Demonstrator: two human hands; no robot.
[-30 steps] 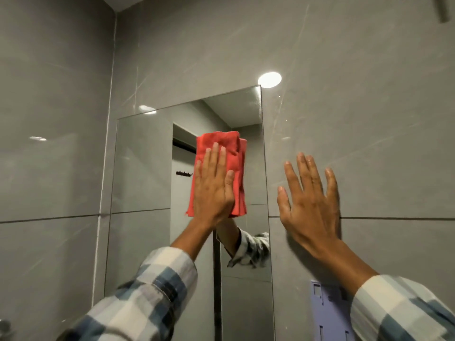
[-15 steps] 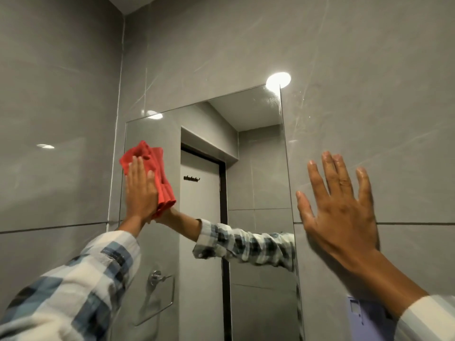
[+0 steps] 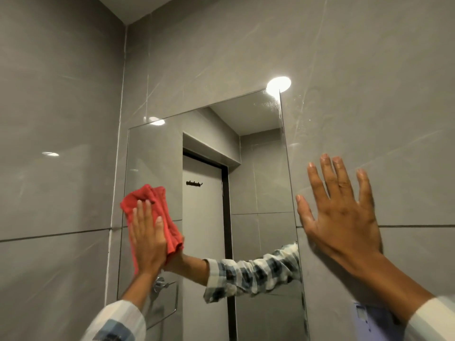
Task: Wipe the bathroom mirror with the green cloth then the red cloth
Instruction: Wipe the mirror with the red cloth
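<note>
Red cloth (image 3: 150,212) lower on mirror (image 3: 256,188)

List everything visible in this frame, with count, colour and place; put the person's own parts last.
mirror: one, frameless, on the grey tiled wall, centre
red cloth: one, red, pressed flat against the mirror's left part
tiled wall: grey glossy tiles, all around the mirror
light glare: one, white, at the mirror's top right corner
pale blue fixture: one, on the wall, bottom right, partly hidden
left hand: one, flat on the red cloth
right hand: one, fingers spread, palm on the tiled wall right of the mirror
plaid sleeves: two, white and blue, bottom corners
</note>
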